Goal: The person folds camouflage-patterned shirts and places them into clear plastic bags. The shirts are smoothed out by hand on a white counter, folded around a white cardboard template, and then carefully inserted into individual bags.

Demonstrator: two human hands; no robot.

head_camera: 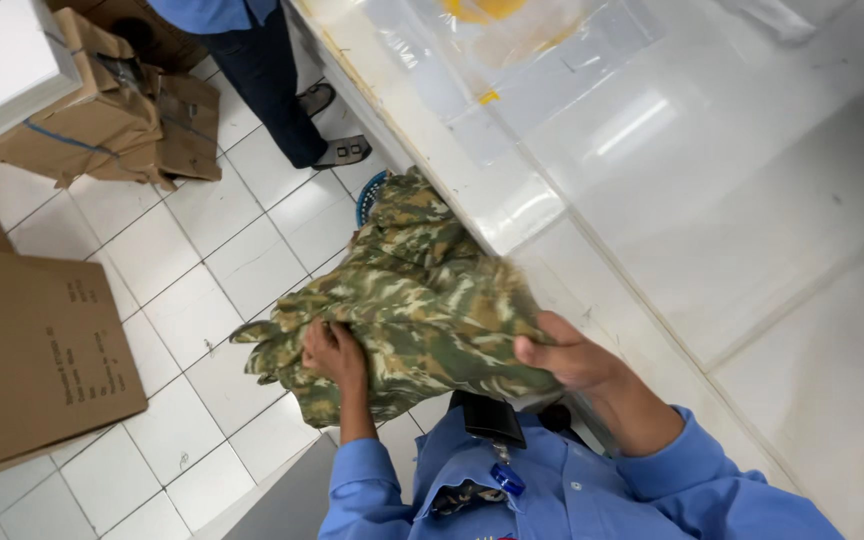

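Both hands clutch a camouflage garment (412, 300) bunched against the white worktop (712, 200) edge, left hand (335, 355) gripping its lower fold, right hand (567, 352) clamped on the upper edge, apparently keeping it off the tiled floor (192, 270).

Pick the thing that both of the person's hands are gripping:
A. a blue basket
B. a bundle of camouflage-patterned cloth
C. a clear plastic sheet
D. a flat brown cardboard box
B: the left hand and the right hand both clutch the camouflage cloth beside the white table.
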